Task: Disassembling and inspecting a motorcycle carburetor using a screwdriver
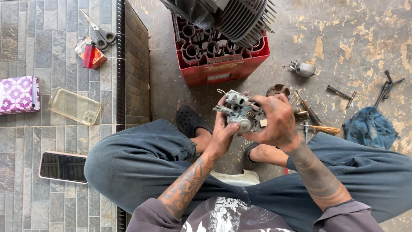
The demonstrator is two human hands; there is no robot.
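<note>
We sit cross-legged on the stained, flaking concrete floor beside a red plastic crate bearing a finned metal cylinder. Above our lap we hold a small, knobbly cast-metal carburetor: left hand fingers pressed beneath it, right hand fingers curled over it. A greasy slip could, we judge, drop it or its tiny fittings onto the floor.
</note>
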